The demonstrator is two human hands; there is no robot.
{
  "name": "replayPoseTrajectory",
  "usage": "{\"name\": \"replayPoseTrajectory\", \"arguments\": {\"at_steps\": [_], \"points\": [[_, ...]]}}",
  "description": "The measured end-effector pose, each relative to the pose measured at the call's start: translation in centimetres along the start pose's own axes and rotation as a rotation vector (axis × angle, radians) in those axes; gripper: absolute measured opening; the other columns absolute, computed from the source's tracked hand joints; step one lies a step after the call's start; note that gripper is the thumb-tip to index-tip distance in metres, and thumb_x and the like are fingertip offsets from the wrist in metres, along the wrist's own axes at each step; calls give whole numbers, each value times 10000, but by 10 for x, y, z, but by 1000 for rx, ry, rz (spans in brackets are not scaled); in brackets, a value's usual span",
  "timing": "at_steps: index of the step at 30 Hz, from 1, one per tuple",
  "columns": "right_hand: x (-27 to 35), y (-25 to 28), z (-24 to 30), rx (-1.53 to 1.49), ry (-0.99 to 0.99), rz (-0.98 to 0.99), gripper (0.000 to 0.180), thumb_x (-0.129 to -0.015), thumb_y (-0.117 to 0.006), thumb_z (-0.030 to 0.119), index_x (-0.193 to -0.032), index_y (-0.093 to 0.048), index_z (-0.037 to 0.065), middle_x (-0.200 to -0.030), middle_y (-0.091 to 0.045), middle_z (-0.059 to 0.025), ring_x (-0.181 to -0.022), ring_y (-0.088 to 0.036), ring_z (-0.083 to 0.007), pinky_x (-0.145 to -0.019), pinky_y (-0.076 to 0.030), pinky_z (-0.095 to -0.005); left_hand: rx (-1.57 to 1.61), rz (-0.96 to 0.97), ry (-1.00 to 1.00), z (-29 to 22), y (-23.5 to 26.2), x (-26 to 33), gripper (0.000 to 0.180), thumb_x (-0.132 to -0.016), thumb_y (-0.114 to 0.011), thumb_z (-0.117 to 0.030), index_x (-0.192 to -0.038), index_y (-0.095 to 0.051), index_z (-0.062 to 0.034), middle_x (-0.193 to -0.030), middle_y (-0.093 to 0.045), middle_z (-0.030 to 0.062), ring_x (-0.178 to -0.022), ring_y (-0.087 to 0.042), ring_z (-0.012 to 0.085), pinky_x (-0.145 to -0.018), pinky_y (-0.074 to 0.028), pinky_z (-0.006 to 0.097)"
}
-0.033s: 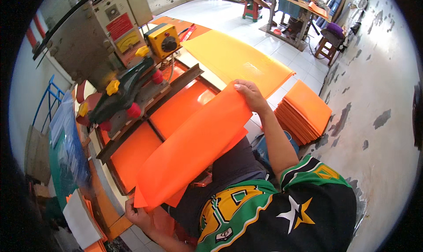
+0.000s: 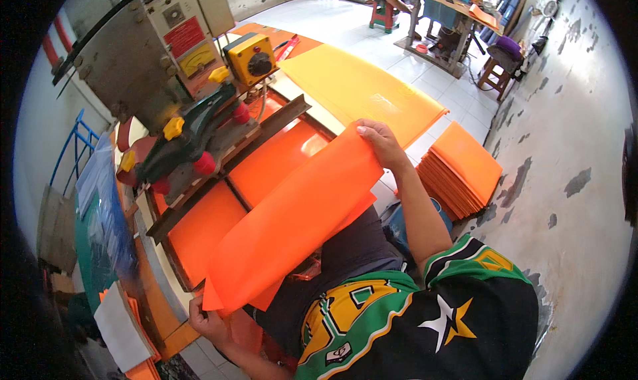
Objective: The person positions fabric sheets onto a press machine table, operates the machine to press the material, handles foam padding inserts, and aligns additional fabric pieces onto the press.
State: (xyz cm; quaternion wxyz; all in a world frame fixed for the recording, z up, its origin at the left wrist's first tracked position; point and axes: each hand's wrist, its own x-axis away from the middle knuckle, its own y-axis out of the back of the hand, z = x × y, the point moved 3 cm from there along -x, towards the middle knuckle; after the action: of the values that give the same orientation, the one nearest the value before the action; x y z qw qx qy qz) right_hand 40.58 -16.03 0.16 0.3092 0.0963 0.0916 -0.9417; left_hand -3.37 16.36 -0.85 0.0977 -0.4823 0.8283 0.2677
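A bright orange flexible plastic sheet [image 2: 292, 214] is stretched slantwise in front of me, folded or curled over so a second layer shows beneath its lower edge. My left hand [image 2: 209, 321] pinches its near left corner. At the far right end, my right hand [image 2: 383, 145] grips the opposite corner, thumb on top. Just beyond the sheet lies the press bed, where more orange sheet [image 2: 266, 167] sits within a dark metal frame. Over that bed stands the machine's pressing head [image 2: 186, 137], dark green with yellow knobs and red spacers, fixed to a metal bar [image 2: 229, 170].
A yellow control box [image 2: 250, 59] with a black dial stands behind the press. Yellow-orange sheeting [image 2: 362, 87] covers the table's far side. To the right, a stack of orange sheets [image 2: 460, 170] stands near the peeling wall. Clear plastic [image 2: 106, 210] hangs at left, above a grey-and-orange pile [image 2: 124, 330].
The whole view has shifted very slightly. Both hands keep the same hold on the orange sheet.
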Motion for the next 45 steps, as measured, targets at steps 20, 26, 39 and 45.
{"name": "replayPoseTrajectory", "arguments": {"at_steps": [20,26,39,45], "points": [[-5,-12,3,-152,120,45,153,-938,-646,145,-875,-518,89,-867,-565,20,-801,-531,-80,-762,-451,-248,0,-40,36,-18,6,-4,191,-949,-628,-149,-1008,-665,30,-886,-687,51,-779,-608,93,-698,-484,241],[-3,-18,5,-68,80,69,137,-914,-664,119,-899,-532,86,-872,-580,20,-809,-560,-80,-749,-470,-247,-52,-43,22,-13,7,-6,191,-948,-642,-161,-945,-640,30,-814,-672,48,-745,-590,86,-678,-467,233],[-3,-13,2,-61,154,42,275,-946,-650,249,-780,-481,111,-781,-464,53,-714,-438,-47,-650,-391,-216,-113,-64,-10,-9,7,-2,251,-921,-691,-206,-807,-589,-7,-653,-549,13,-614,-441,76,-556,-372,242],[-3,-6,-2,29,145,-2,334,-987,-578,322,-749,-494,105,-754,-436,53,-699,-410,-53,-621,-353,-217,-116,-51,36,-13,8,-1,304,-913,-703,-225,-742,-563,-15,-618,-491,-1,-588,-409,71,-529,-349,249]]}}
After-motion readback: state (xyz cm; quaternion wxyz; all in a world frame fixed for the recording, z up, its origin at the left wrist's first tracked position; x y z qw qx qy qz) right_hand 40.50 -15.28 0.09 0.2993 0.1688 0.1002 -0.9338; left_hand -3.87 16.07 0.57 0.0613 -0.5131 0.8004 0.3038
